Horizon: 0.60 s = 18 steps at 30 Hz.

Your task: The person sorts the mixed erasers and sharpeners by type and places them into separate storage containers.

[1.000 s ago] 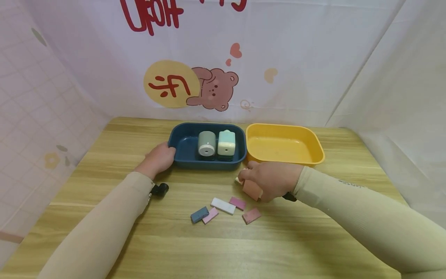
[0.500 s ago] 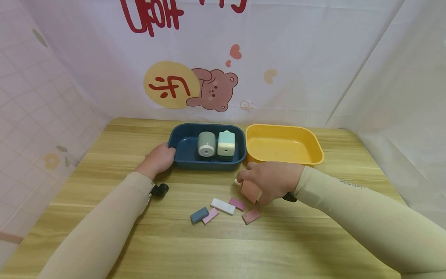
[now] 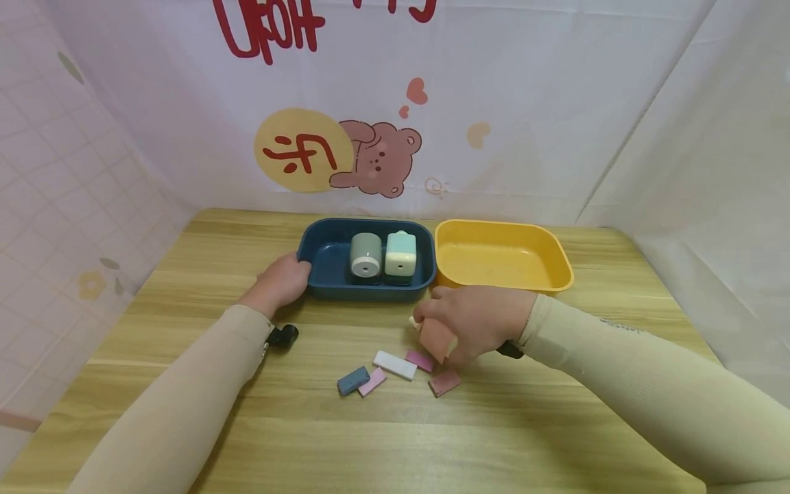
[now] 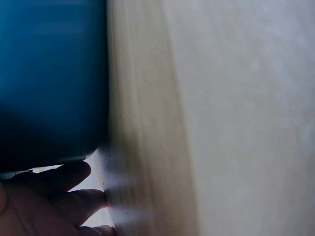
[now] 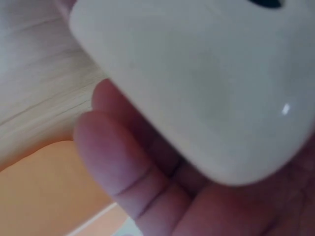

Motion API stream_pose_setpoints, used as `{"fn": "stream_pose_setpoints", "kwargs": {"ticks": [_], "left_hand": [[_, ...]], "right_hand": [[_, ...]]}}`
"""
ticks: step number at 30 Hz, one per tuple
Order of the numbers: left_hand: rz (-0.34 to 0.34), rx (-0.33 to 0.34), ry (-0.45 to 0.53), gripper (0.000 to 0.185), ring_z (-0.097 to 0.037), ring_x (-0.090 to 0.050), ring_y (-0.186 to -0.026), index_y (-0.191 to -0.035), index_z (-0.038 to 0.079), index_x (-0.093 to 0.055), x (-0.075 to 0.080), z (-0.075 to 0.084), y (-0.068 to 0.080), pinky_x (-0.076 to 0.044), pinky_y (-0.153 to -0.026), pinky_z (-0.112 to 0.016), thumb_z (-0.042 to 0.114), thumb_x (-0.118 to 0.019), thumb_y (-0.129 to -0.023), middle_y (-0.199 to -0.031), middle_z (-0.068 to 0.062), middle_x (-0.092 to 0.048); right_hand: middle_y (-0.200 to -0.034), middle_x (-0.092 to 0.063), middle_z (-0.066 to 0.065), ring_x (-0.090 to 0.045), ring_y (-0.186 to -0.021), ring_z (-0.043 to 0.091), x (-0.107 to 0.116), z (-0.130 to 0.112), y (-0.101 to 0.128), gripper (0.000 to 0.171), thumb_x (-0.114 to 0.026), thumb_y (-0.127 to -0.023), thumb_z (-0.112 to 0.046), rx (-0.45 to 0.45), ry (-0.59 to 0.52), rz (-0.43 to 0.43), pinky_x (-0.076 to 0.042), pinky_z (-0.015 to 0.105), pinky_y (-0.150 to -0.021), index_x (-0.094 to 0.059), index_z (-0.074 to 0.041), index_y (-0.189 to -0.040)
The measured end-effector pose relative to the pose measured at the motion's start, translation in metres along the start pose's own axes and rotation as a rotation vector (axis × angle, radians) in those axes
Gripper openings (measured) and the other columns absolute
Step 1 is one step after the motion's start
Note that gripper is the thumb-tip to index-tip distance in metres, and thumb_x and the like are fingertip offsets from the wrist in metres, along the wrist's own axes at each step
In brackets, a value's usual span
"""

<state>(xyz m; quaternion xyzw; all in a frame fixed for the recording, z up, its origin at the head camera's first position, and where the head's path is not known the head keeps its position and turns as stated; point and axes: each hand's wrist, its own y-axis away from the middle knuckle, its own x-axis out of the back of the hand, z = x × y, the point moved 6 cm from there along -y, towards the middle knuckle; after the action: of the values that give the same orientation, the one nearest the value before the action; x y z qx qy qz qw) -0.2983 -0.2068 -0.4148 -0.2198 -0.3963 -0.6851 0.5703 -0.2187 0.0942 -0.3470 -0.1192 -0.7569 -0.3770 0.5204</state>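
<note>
The wooden surface [image 3: 531,425] carries two trays side by side toward its far edge. The yellow tray [image 3: 558,255] on the right holds nothing visible. The blue tray [image 3: 321,257] on the left holds a grey-green sharpener [image 3: 365,257] and a mint sharpener [image 3: 400,256], both upright.

The left hand [image 3: 280,280] rests its fingers [image 4: 59,179] against the blue tray's near-left corner, thumb on the rim; whether they curl round it cannot be told.

The right hand [image 3: 478,319], near the surface's middle, has its fingers [image 5: 123,162] curled round a pale pink sharpener [image 3: 435,337], lifted just off the surface. The step in hand looks like carrying it off; the next move likely calls for a lift over a tray's front wall.

Smallest are the erasers near the middle: white eraser [image 3: 395,365], blue eraser [image 3: 353,380], pink eraser [image 3: 444,383].
</note>
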Motion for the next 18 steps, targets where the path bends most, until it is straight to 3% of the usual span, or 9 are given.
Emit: {"fn": "stream_pose_setpoints", "kwargs": {"ticks": [11,18], "left_hand": [[-0.005,-0.002,-0.004,0.063,-0.044,-0.043,-0.143,-0.158,-0.004,-0.038,0.0005,0.0001,0.0008,-0.009,-0.122,-0.076,0.031,-0.021,-0.108,-0.163,-0.026,-0.041],[-0.004,-0.004,-0.015,0.064,-0.044,-0.044,-0.140,-0.159,-0.005,-0.036,0.0005,-0.0007,0.0005,-0.011,-0.122,-0.076,0.032,-0.021,-0.108,-0.163,-0.027,-0.040]], "right_hand": [[-0.132,-0.058,-0.006,-0.061,-0.099,0.014,0.0069,-0.0071,-0.0034,0.068,-0.085,-0.082,-0.044,0.045,-0.037,0.056,-0.055,0.034,-0.091,-0.054,-0.030,-0.141],[-0.123,-0.057,-0.009,-0.061,-0.094,0.013,0.0099,-0.0096,-0.0063,0.069,-0.085,-0.081,-0.043,0.028,-0.093,0.059,-0.054,0.030,-0.083,-0.053,-0.032,-0.141]]}}
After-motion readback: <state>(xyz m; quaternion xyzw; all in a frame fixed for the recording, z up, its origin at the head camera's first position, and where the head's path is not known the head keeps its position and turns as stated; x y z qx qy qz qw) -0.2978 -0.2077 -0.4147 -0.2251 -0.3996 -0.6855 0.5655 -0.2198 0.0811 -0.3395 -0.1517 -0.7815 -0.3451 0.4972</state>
